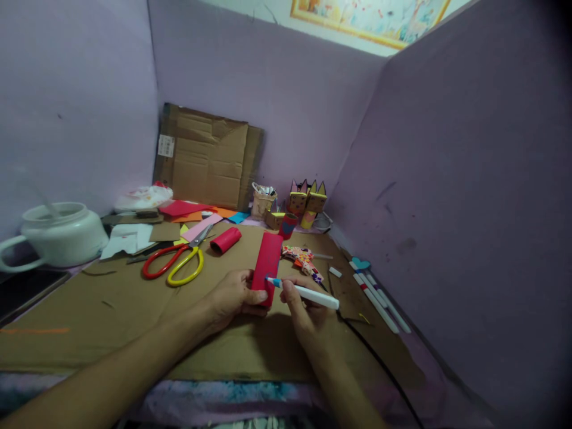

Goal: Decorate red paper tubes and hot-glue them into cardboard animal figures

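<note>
- Lilac walls (304,107) enclose the cardboard-topped desk (179,345) on three sides, with a framed picture (366,21) high at the back.
- Flattened cardboard (208,158) leans against the back wall.
- Held just above the middle of the desk, the long red box (268,253) slants slightly, its lower end nearest the person.
- The left hand (232,296) has its grip closed around that lower end, thumb across the front face.
- The right hand (313,316) has its grip closed on a white marker (319,297), whose blue-collared tip meets the box's face above the left thumb.
- Left of the box lie a red tube (226,240) and scissors (193,245) with one red and one yellow handle.
- Coloured papers (187,208) spread behind the scissors; a white pot (67,235) stands at far left.
- Beyond the box's upper end stands another tube (288,226), red with a blue heart, in front of cat-eared figures (308,199).
- Just right of the box rests a flower-patterned glue gun (304,260).
- More markers (375,302) lie beside the right wall, near a light-blue heart (361,263).
</note>
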The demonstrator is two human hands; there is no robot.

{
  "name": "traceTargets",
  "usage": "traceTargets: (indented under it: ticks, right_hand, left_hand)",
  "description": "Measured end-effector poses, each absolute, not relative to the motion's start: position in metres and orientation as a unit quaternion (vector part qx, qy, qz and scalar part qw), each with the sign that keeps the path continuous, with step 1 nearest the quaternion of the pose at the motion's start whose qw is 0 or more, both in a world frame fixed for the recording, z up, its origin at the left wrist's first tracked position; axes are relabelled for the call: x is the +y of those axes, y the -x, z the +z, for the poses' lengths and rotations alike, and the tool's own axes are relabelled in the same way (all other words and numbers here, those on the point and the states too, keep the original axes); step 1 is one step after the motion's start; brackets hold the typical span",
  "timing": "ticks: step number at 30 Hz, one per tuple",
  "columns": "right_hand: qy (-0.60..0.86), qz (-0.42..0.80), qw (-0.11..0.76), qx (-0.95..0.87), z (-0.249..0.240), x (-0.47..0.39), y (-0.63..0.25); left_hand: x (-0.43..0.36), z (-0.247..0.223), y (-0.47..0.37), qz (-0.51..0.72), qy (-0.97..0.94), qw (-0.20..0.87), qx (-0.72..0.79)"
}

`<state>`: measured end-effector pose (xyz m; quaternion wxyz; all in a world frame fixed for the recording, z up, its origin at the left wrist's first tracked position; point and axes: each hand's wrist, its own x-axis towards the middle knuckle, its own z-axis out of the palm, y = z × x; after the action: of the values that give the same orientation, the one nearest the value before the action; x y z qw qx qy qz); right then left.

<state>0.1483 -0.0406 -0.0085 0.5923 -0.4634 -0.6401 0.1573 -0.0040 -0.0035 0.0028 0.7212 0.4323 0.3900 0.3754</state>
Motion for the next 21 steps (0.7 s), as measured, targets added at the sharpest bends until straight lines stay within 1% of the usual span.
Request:
traceTargets:
  ticks: [6,10,16,21]
  right_hand:
    - [0.467,0.142,0.590,-0.643,-0.0045,-0.0432,-0.1470]
    - [0.471,0.153,0.578,-0.649,-0.0041,-0.0442,-0.1468]
    - [0.473,0.138,0.601,-0.629,-0.0117,-0.0394,-0.1488]
    - [0.471,0.145,0.596,-0.634,-0.0114,-0.0393,-0.1493]
  left_hand:
    - [-0.0031,0.0021,0.0046,0.373,-0.434,0.722,0.389]
    - [-0.0029,0.0025,0.0047,0.372,-0.433,0.722,0.391]
    - [-0.0031,0.0033,0.0042,0.365,-0.436,0.720,0.399]
    - [-0.0020,0.0021,0.0043,0.364,-0.435,0.722,0.396]
